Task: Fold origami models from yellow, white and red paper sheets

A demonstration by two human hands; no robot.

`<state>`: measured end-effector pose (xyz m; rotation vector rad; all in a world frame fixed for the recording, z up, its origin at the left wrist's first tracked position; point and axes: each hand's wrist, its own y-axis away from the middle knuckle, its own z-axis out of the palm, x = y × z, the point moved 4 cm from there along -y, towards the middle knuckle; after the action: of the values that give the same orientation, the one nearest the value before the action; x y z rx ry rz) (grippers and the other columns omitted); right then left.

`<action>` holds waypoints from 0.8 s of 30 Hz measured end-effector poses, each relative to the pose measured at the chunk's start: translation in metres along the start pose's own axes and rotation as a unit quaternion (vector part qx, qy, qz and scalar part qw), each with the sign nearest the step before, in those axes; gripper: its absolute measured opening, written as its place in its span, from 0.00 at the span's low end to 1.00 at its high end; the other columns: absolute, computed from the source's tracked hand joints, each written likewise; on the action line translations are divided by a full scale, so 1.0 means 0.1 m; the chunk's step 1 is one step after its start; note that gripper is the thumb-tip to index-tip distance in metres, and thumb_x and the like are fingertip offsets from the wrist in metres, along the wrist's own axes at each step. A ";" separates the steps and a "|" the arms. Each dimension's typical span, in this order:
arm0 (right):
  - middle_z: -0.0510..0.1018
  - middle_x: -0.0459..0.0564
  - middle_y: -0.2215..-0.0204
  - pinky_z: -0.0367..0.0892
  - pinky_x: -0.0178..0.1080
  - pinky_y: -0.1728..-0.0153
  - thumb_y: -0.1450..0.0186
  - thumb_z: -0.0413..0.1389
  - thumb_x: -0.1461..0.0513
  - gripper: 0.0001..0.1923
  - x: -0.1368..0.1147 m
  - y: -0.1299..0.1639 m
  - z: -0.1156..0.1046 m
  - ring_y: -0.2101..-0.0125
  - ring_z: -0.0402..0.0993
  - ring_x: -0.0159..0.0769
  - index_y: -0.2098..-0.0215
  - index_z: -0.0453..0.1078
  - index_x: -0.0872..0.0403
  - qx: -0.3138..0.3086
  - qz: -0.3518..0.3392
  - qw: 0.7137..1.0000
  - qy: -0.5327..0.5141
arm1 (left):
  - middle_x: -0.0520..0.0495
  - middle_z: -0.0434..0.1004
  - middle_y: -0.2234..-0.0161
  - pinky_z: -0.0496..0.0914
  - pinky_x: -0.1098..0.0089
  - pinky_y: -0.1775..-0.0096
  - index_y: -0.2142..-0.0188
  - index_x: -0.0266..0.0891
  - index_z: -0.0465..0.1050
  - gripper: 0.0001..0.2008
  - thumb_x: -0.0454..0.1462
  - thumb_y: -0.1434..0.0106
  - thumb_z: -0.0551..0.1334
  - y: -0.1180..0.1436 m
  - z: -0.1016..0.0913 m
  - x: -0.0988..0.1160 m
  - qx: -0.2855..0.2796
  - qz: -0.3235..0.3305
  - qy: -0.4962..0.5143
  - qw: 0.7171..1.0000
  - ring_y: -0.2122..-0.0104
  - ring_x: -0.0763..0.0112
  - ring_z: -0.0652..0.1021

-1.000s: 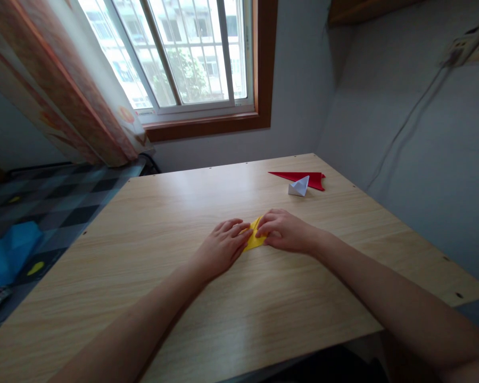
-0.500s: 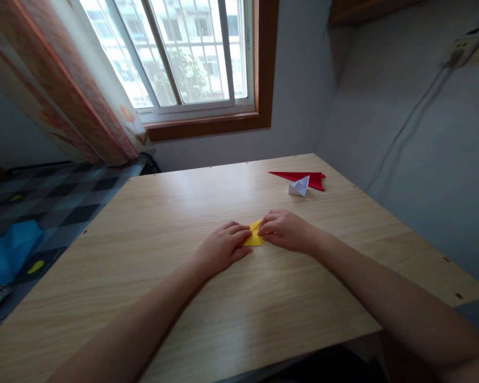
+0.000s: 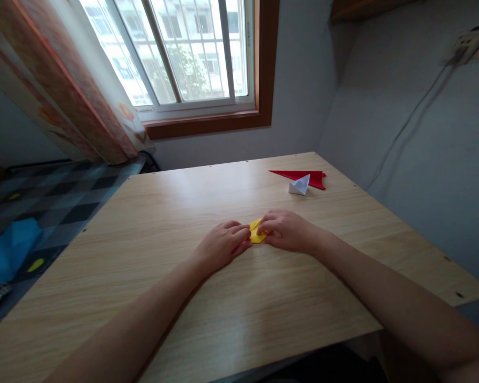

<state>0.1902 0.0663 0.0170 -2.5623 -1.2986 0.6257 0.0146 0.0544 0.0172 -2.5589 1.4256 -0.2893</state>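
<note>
A small folded yellow paper (image 3: 256, 234) lies flat on the light wooden table (image 3: 183, 298), near its middle. My left hand (image 3: 222, 246) presses on the paper's left side with its fingers curled over it. From the right, my right hand (image 3: 287, 231) meets it and pinches the paper's right edge with its fingertips. Most of the yellow paper is hidden under the two hands; only a small patch shows between them.
A folded red paper (image 3: 303, 176) and a small white folded paper (image 3: 299, 185) lie at the table's far right. A window (image 3: 183, 53) with a curtain (image 3: 56, 90) is behind the table. A bed with a checked cover (image 3: 43, 202) stands left.
The two hands have closed in on the yellow paper, and less of it shows now. The paper looks folded smaller than one second ago.
</note>
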 end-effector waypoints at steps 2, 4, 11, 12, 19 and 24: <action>0.80 0.50 0.65 0.66 0.38 0.60 0.39 0.59 0.65 0.06 0.00 0.00 0.02 0.64 0.73 0.37 0.64 0.76 0.52 0.001 -0.003 1.000 0.006 | 0.45 0.79 0.56 0.71 0.63 0.53 0.59 0.39 0.73 0.12 0.41 0.29 0.52 0.00 0.00 0.00 0.004 0.004 -0.009 1.000 0.57 0.63 0.77; 0.80 0.50 0.65 0.65 0.39 0.60 0.38 0.59 0.65 0.05 0.01 0.00 0.03 0.64 0.73 0.37 0.64 0.76 0.52 0.000 -0.006 1.000 0.009 | 0.45 0.79 0.55 0.70 0.62 0.53 0.59 0.39 0.73 0.12 0.41 0.29 0.52 0.00 0.01 0.00 0.005 0.006 -0.017 1.000 0.56 0.63 0.77; 0.80 0.49 0.65 0.64 0.38 0.60 0.36 0.56 0.64 0.06 0.00 0.01 0.03 0.64 0.73 0.36 0.67 0.76 0.52 -0.008 -0.014 1.000 0.022 | 0.45 0.78 0.52 0.70 0.62 0.51 0.58 0.40 0.73 0.10 0.39 0.30 0.54 0.01 0.02 -0.01 0.014 0.009 -0.012 1.000 0.55 0.63 0.76; 0.80 0.49 0.65 0.63 0.38 0.60 0.35 0.56 0.64 0.06 0.00 0.01 0.03 0.64 0.72 0.36 0.67 0.76 0.52 -0.008 -0.013 1.000 0.022 | 0.45 0.78 0.52 0.70 0.62 0.51 0.58 0.40 0.73 0.10 0.38 0.30 0.54 0.01 0.02 -0.02 0.015 0.008 -0.009 1.000 0.54 0.63 0.76; 0.78 0.50 0.68 0.61 0.37 0.64 0.34 0.56 0.63 0.07 -0.01 0.00 0.01 0.67 0.71 0.35 0.68 0.76 0.54 -0.015 -0.004 0.999 0.039 | 0.45 0.78 0.52 0.71 0.63 0.52 0.58 0.40 0.73 0.10 0.38 0.30 0.54 0.01 0.03 -0.02 0.013 0.007 -0.005 1.000 0.55 0.64 0.76; 0.76 0.50 0.69 0.59 0.36 0.66 0.34 0.55 0.62 0.08 0.02 0.00 0.02 0.67 0.69 0.35 0.68 0.75 0.55 -0.016 0.025 0.998 0.049 | 0.44 0.79 0.55 0.71 0.61 0.51 0.57 0.37 0.73 0.12 0.38 0.29 0.52 0.01 0.04 -0.03 0.010 -0.018 -0.004 1.000 0.56 0.62 0.76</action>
<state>0.1905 0.0675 0.0144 -2.6216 -1.2261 0.4845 0.0135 0.0572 0.0131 -2.5694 1.3675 -0.2959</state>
